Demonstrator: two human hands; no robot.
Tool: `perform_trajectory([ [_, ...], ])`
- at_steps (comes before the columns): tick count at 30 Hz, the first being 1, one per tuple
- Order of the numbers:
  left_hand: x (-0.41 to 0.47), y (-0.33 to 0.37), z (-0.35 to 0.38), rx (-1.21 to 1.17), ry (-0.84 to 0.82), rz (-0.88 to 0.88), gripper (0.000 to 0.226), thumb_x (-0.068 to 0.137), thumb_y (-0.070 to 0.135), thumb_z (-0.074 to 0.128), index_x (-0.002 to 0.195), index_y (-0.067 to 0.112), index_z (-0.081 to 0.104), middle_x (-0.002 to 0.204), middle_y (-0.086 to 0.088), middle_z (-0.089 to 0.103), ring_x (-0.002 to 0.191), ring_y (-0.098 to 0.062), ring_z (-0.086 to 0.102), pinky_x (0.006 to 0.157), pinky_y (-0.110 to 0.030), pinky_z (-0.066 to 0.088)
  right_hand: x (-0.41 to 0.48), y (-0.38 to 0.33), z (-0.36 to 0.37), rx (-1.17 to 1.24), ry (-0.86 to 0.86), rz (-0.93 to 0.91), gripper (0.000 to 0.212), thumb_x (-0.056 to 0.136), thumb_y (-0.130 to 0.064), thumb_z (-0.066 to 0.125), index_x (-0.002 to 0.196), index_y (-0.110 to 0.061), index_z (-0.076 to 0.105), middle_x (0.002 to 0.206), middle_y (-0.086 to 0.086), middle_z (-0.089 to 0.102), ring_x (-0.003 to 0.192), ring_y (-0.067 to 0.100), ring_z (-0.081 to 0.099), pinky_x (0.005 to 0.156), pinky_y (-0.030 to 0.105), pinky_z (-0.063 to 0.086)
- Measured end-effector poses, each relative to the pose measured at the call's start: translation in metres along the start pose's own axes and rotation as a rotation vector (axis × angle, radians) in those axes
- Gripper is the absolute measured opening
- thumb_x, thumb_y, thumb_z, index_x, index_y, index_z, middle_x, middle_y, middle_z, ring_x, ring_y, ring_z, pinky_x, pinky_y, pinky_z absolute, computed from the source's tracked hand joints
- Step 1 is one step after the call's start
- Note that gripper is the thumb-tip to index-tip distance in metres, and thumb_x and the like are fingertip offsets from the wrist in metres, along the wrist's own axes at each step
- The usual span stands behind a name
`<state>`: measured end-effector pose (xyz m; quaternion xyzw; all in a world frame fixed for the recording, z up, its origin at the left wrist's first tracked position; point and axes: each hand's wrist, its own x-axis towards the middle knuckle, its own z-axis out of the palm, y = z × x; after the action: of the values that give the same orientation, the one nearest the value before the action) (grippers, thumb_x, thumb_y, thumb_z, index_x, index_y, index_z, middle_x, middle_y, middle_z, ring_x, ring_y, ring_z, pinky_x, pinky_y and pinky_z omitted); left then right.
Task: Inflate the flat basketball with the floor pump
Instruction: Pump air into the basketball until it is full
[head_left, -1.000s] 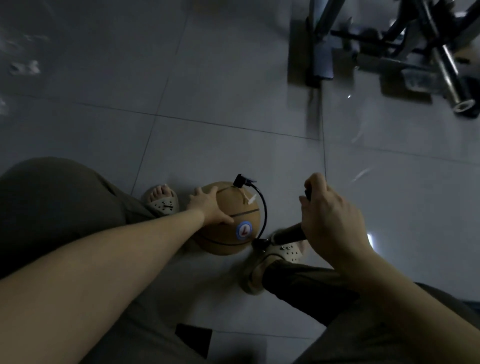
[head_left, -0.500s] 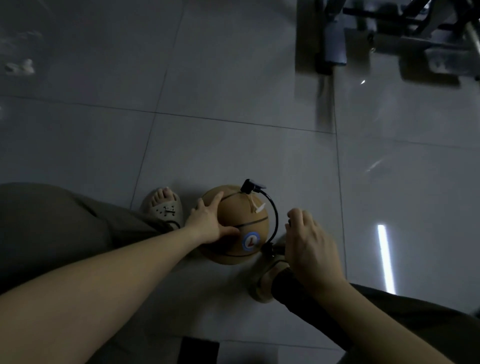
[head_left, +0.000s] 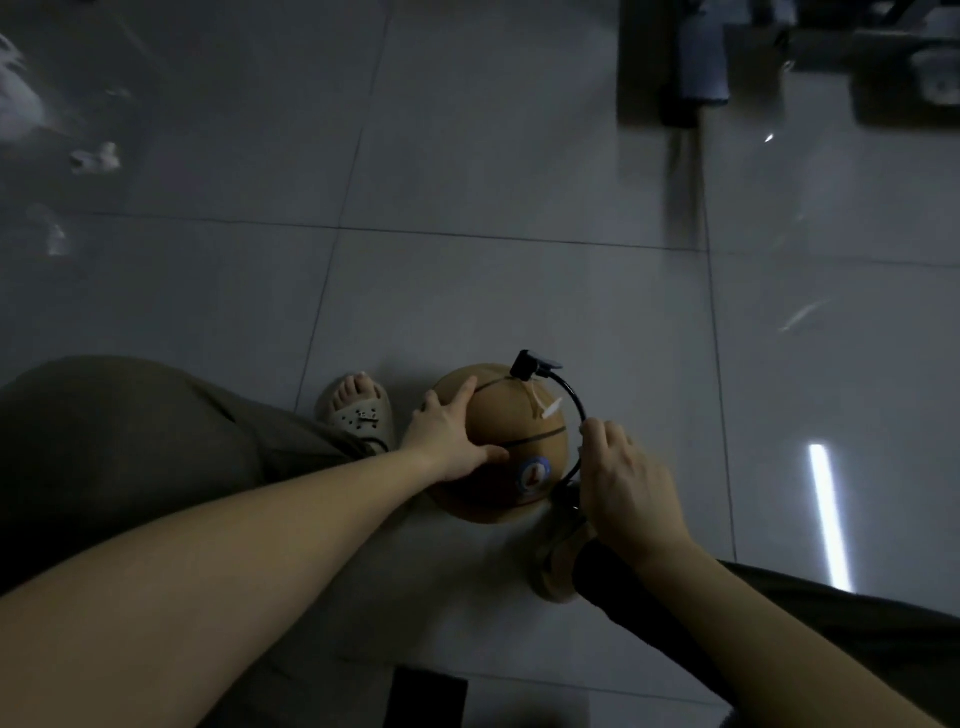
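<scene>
Most of my head view was grey tiled floor (head_left: 467, 156), with the basketball (head_left: 498, 457) sitting on it between the person's feet: a sandal (head_left: 358, 410) just left of the ball and a shoe (head_left: 556, 566) just behind it to the right. The ball looked tan, with dark seams and a round blue-rimmed logo facing me. From this angle it read as round, with no dent I could make out in the dim light. The left hand (head_left: 447, 436) lay on the ball's left flank, fingers straight and spread, thumb pressed along the side. The right hand (head_left: 623, 478) sat just right of the ball, knuckles up and fingers curled downward. What they closed on was hidden, so I could not tell its grip. A thin black hose (head_left: 574, 400) arched from beside that hand to a black pump head (head_left: 530, 362) on top of the ball, with a small white tag (head_left: 550, 408) just below it. I judged this as mid-pumping; the next stroke would need a straight pull and push with the ball kept from rolling.
</scene>
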<state>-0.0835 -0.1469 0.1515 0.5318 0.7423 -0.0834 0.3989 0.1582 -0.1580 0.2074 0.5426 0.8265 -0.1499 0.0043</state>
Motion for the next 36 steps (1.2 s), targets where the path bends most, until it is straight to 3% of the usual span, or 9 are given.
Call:
perform_trajectory([
  [4, 0.001, 0.007, -0.010, -0.008, -0.028, -0.031, 0.124, 0.065, 0.077, 0.074, 0.157, 0.044, -0.002, 0.161, -0.022, 0.012, 0.141, -0.051, 0.028, 0.114, -0.055, 0.035, -0.007, -0.009, -0.034, -0.021, -0.001, -0.014, 0.022, 0.091, -0.026, 0.057, 0.107, -0.018, 0.045, 0.091, 0.004, 0.056, 0.069, 0.028, 0.058, 0.051, 0.031, 0.033],
  [9, 0.001, 0.001, -0.019, -0.072, -0.099, -0.021, 0.125, 0.064, 0.074, 0.077, 0.156, 0.046, -0.003, 0.161, -0.022, 0.007, 0.142, -0.052, 0.024, 0.115, -0.059, 0.031, -0.013, -0.024, -0.120, -0.023, 0.153, -0.035, 0.016, 0.098, -0.028, 0.053, 0.107, -0.019, 0.044, 0.085, 0.002, 0.057, 0.061, 0.025, 0.055, 0.052, 0.041, 0.049],
  [12, -0.001, 0.000, -0.014, -0.080, -0.084, 0.017, 0.126, 0.064, 0.075, 0.076, 0.156, 0.045, -0.003, 0.161, -0.024, 0.006, 0.141, -0.054, 0.024, 0.116, -0.058, 0.030, -0.015, -0.027, -0.143, 0.001, 0.180, -0.026, 0.016, 0.099, -0.029, 0.052, 0.105, -0.020, 0.041, 0.081, 0.000, 0.054, 0.058, 0.021, 0.054, 0.052, 0.042, 0.050],
  [20, -0.004, -0.004, 0.002, -0.062, -0.041, -0.011, 0.124, 0.066, 0.073, 0.076, 0.156, 0.045, -0.005, 0.163, -0.024, -0.003, 0.144, -0.056, 0.013, 0.113, -0.061, 0.031, -0.020, -0.023, -0.088, -0.061, 0.172, -0.076, 0.012, 0.097, -0.018, 0.056, 0.101, -0.016, 0.045, 0.078, 0.001, 0.052, 0.051, 0.017, 0.036, 0.042, 0.029, 0.030],
  [24, 0.000, -0.004, 0.005, -0.055, 0.004, 0.000, 0.122, 0.065, 0.074, 0.076, 0.155, 0.046, -0.001, 0.162, -0.023, 0.003, 0.142, -0.055, 0.020, 0.111, -0.060, 0.035, -0.013, -0.011, -0.059, -0.082, 0.124, -0.082, 0.014, 0.093, -0.015, 0.060, 0.099, -0.014, 0.048, 0.078, 0.001, 0.049, 0.052, 0.015, 0.032, 0.045, 0.026, 0.022],
  [32, 0.008, -0.002, 0.000, -0.078, -0.017, 0.013, 0.120, 0.067, 0.073, 0.075, 0.155, 0.044, -0.001, 0.161, -0.022, 0.007, 0.141, -0.054, 0.022, 0.111, -0.059, 0.035, 0.001, 0.008, 0.000, -0.051, 0.025, -0.076, 0.016, 0.090, -0.015, 0.061, 0.100, -0.013, 0.049, 0.080, 0.001, 0.046, 0.055, 0.015, 0.037, 0.042, 0.030, 0.032],
  [36, 0.005, -0.001, 0.002, -0.056, 0.000, -0.001, 0.120, 0.067, 0.072, 0.076, 0.156, 0.043, 0.000, 0.160, -0.022, 0.009, 0.140, -0.054, 0.024, 0.111, -0.060, 0.036, 0.004, 0.006, 0.008, -0.032, 0.004, -0.067, 0.011, 0.092, -0.018, 0.054, 0.097, -0.016, 0.044, 0.079, -0.003, 0.039, 0.055, 0.013, 0.033, 0.046, 0.025, 0.022],
])
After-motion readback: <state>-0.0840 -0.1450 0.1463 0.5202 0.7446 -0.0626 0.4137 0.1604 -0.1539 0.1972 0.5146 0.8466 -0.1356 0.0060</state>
